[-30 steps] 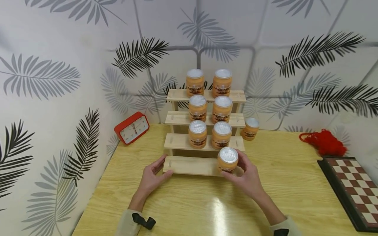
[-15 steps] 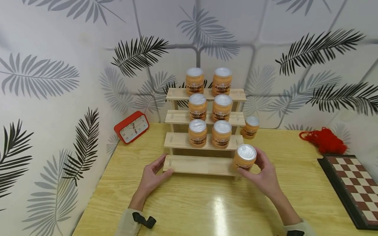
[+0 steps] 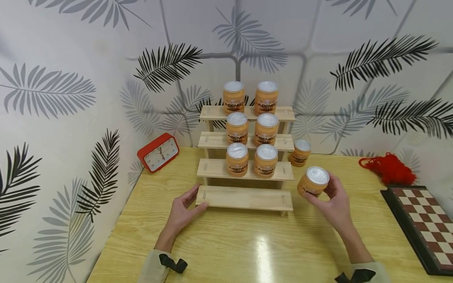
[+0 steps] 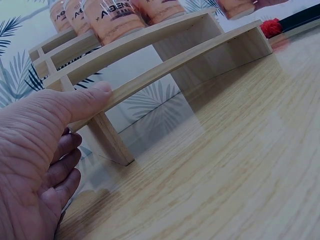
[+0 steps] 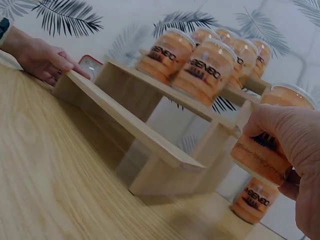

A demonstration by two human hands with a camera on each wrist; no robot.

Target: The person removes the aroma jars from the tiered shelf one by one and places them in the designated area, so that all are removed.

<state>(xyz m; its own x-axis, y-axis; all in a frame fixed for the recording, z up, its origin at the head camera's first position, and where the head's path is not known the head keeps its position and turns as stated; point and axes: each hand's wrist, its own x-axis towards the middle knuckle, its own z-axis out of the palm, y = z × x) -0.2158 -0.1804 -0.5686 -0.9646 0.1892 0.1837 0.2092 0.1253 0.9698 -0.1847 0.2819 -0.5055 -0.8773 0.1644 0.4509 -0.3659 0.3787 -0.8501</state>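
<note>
My right hand (image 3: 337,206) holds an orange can (image 3: 313,184) with a silver lid between thumb and fingers. It is slightly tilted, off the right end of a stepped wooden display rack (image 3: 244,197), and the thumb lies across its label in the right wrist view. My left hand (image 3: 182,212) grips the left end of the rack's lowest step, thumb on the front edge and fingers behind. That step is bare. On the three upper steps similar cans stand in pairs, such as one can (image 3: 237,161) on the lowest of these.
Another orange can (image 3: 300,154) stands on the table behind the rack's right end. A red clock (image 3: 158,153) sits at the back left. To the right are a red bundle of yarn (image 3: 391,171) and a checkered board (image 3: 424,224). Leaf-patterned walls close off the back and left.
My right hand has lifted the can off the right part of the lowest step and carried it right, past the rack's end. The left hand keeps its place.
</note>
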